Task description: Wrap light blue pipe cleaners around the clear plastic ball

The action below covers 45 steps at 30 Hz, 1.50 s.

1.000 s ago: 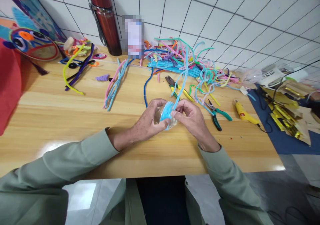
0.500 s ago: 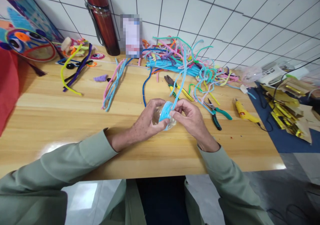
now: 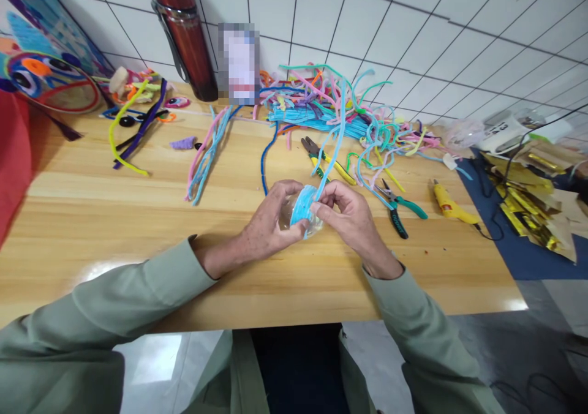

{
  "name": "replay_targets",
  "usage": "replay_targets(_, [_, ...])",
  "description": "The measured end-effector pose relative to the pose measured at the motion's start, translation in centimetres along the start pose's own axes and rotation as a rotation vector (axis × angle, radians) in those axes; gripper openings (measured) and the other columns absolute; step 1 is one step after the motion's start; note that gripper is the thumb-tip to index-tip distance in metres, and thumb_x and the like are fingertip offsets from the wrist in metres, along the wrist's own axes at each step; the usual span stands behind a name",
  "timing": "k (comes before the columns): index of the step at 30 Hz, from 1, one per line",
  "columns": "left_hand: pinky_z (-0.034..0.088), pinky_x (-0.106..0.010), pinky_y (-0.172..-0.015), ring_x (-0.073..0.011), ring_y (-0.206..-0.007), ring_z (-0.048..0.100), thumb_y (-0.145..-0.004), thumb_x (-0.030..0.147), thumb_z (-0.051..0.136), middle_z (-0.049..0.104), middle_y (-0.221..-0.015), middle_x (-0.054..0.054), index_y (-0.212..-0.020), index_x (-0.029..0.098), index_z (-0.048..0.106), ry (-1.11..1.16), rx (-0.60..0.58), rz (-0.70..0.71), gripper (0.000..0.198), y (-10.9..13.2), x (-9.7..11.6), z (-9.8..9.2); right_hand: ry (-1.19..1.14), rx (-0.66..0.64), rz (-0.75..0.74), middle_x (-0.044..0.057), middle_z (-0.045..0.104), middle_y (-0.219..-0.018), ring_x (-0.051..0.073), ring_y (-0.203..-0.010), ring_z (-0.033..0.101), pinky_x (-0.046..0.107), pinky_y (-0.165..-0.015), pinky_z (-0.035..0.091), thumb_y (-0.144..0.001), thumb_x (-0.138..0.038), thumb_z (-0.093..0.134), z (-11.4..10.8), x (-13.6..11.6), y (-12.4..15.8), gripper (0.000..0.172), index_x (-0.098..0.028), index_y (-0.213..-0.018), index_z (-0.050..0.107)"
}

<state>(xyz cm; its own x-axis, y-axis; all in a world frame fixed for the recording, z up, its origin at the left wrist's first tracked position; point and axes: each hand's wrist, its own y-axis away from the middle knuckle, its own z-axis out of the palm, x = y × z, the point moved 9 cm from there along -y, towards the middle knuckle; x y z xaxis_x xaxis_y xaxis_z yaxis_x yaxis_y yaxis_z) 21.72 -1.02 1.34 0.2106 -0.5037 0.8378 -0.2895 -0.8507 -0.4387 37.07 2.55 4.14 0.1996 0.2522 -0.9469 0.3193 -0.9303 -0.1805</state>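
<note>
Between my hands, above the front part of the table, is a clear, rounded plastic piece with light blue pipe cleaner wound round its middle in a band. My left hand grips the piece from the left, thumb in front and fingers behind. At the band's right edge my right hand pinches the pipe cleaner. Its long loose end rises from there toward the back. The far side of the clear piece is hidden by my fingers.
Behind my hands lie pliers with yellow grips and a heap of coloured pipe cleaners. Green-handled pliers and a yellow glue gun are on the right. A red thermos stands by the tiled wall, left of a pixelated rectangle.
Almost nothing differs. Both hands keep the same hold on the wrapped piece, and the view has shifted very slightly.
</note>
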Motion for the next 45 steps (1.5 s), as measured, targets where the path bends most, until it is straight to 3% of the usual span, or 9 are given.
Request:
replay_targets(12, [0.055,-0.056,-0.116,-0.0327,-0.134,0.062,-0.099,0.045,0.073,0.061,-0.143,-0.016,-0.146,0.024,0.05,-0.025,-0.008,0.05,0.056,0.0,0.1,0.0,-0.012,0.012,0.011,-0.004,0.057,-0.073,0.015,-0.071,0.051,0.034,-0.069,0.041,-0.083,-0.032,0.077,-0.1,0.1,-0.1,0.015,-0.025,-0.081,0.064])
replay_targets(23, [0.057,-0.055,-0.113,-0.0314,-0.131,0.063,-0.097,0.036,0.076,0.061,-0.14,-0.014,-0.143,0.025,0.051,-0.024,-0.003,0.061,0.054,-0.1,0.4,0.1,-0.041,0.017,0.044,-0.004,0.058,-0.073,0.015,-0.071,0.051,0.033,-0.069,0.041,-0.082,-0.032,0.077,-0.2,0.1,0.0,0.014,-0.024,-0.083,0.066])
replay_targets(30, [0.057,-0.056,-0.113,-0.0341,-0.137,0.06,-0.091,0.031,0.08,0.058,-0.144,-0.016,-0.147,0.027,0.047,-0.077,0.002,0.131,0.065,0.2,0.9,0.4,-0.11,-0.005,0.149,-0.004,0.058,-0.072,0.014,-0.066,0.048,0.032,-0.064,0.039,-0.079,-0.034,0.077,0.0,0.2,0.2,0.016,-0.025,-0.084,0.066])
replay_targets(45, [0.053,-0.059,-0.118,-0.0344,-0.139,0.057,-0.089,0.022,0.077,0.059,-0.145,-0.014,-0.156,0.03,0.045,-0.124,0.019,0.2,0.075,0.3,2.0,0.4,-0.031,0.032,0.087,-0.002,0.056,-0.079,0.017,-0.077,0.05,0.035,-0.074,0.041,-0.079,-0.033,0.075,-0.6,0.8,0.6,0.012,-0.025,-0.084,0.067])
